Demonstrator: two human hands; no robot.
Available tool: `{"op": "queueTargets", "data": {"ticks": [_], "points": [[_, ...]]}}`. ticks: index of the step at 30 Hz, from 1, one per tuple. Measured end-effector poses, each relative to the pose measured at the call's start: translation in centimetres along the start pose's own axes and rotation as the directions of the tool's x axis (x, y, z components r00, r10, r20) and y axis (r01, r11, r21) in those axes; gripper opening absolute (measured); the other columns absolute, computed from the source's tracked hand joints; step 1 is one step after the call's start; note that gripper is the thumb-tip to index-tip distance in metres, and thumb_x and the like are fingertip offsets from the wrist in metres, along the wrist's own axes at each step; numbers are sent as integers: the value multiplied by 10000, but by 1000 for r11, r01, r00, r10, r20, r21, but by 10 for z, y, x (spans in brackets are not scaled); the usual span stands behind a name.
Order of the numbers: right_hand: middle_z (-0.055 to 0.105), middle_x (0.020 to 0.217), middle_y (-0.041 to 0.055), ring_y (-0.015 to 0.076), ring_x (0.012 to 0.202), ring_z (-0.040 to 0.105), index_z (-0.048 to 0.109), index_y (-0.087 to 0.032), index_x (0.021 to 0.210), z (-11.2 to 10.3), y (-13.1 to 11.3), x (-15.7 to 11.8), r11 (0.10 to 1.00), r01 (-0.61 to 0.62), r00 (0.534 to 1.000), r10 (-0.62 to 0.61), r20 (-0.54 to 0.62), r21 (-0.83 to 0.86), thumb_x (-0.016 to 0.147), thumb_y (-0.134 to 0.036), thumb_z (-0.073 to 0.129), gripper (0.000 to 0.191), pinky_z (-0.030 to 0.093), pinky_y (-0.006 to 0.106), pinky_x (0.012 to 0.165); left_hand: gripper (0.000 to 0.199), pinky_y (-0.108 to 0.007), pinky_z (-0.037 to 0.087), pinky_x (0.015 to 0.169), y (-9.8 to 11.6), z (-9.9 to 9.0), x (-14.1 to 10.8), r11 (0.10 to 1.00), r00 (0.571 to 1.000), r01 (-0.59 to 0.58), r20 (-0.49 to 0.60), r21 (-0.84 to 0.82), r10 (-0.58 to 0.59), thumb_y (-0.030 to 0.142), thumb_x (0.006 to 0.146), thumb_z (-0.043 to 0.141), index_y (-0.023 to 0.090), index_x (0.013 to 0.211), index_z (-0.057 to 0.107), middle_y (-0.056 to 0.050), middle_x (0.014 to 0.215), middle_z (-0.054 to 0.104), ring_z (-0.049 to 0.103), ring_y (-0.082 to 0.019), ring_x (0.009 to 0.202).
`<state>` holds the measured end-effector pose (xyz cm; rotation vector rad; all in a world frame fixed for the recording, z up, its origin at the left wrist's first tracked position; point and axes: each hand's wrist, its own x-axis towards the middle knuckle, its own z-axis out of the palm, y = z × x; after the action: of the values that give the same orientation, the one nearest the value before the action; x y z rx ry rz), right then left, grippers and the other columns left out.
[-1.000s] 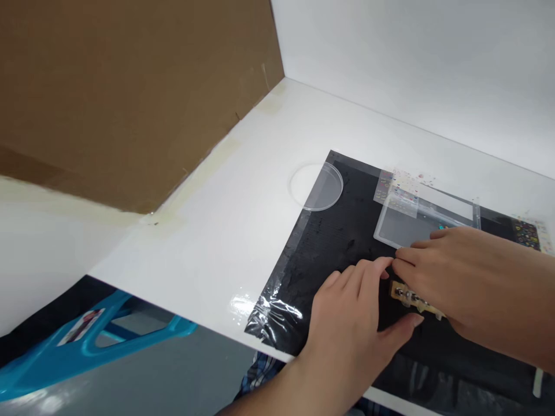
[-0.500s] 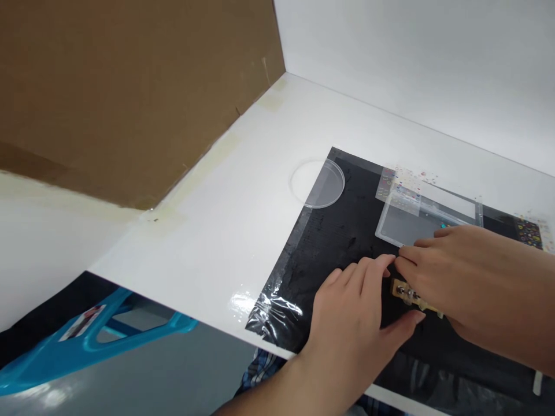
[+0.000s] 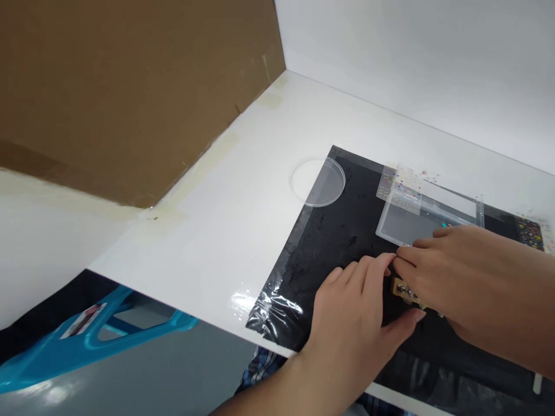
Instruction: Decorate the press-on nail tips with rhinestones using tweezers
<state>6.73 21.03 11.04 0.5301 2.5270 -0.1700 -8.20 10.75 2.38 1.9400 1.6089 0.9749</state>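
Note:
A small yellowish piece with shiny metal fittings (image 3: 403, 289) lies on the black mat (image 3: 329, 242), partly covered by my right hand. My left hand (image 3: 351, 306) curves round its left end, the thumb at its near edge and the fingertips at its far side. From the right, my right hand (image 3: 459, 271) bends over the piece with its fingers closed. What those fingers grip is hidden. The two hands meet at the fingertips. Just beyond them sits a shallow clear plastic box (image 3: 394, 222), with tiny turquoise bits (image 3: 444, 226) in it.
A clear round dish (image 3: 318, 182) straddles the mat's left edge. Transparent sheets with small coloured dots (image 3: 401, 185) overlap the box. Another dotted sheet (image 3: 531, 234) and a short white stick (image 3: 537, 382) lie right. A cardboard panel (image 3: 130, 98) stands left; a blue plastic stool (image 3: 95, 341) is below.
Both hands stay nearly in place; the right fingers have shifted very slightly left over the yellowish piece, covering a little more of it.

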Motion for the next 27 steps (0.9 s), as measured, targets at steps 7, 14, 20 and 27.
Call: {"op": "queueTargets", "data": {"ticks": [7,14,20,27], "points": [[640,674,8,178,551,542,616,-236,757,-12,-1,3,1000,4,998,-2,64,-30,561,-103,803,301,215,357,551,571,-352,540,699,0,0,0,1000,1000,-5,4,26,5,419,851,889,203,1259,553,32,968,753,748,-204,817],[619,664,9,169,539,517,618,-236,754,-12,1,3,1000,12,1000,-11,28,-20,592,-149,818,271,224,350,553,548,-338,522,681,1,-1,1,1000,1000,-7,1,30,7,405,846,889,209,1232,554,33,942,742,741,-197,797],[641,685,11,182,552,556,637,-235,785,-16,0,4,999,-3,996,7,92,-48,620,-143,818,262,244,353,546,564,-342,521,690,1,-1,1,1000,1000,0,4,18,0,370,837,897,218,1240,534,46,969,745,749,-193,824],[595,671,-24,152,484,490,558,-271,774,5,22,-10,997,73,974,-69,-215,11,618,-129,781,307,265,355,489,687,-349,538,709,-1,-2,1,999,997,47,58,-10,-46,441,779,958,250,1279,527,69,1007,756,751,-195,815]]}}
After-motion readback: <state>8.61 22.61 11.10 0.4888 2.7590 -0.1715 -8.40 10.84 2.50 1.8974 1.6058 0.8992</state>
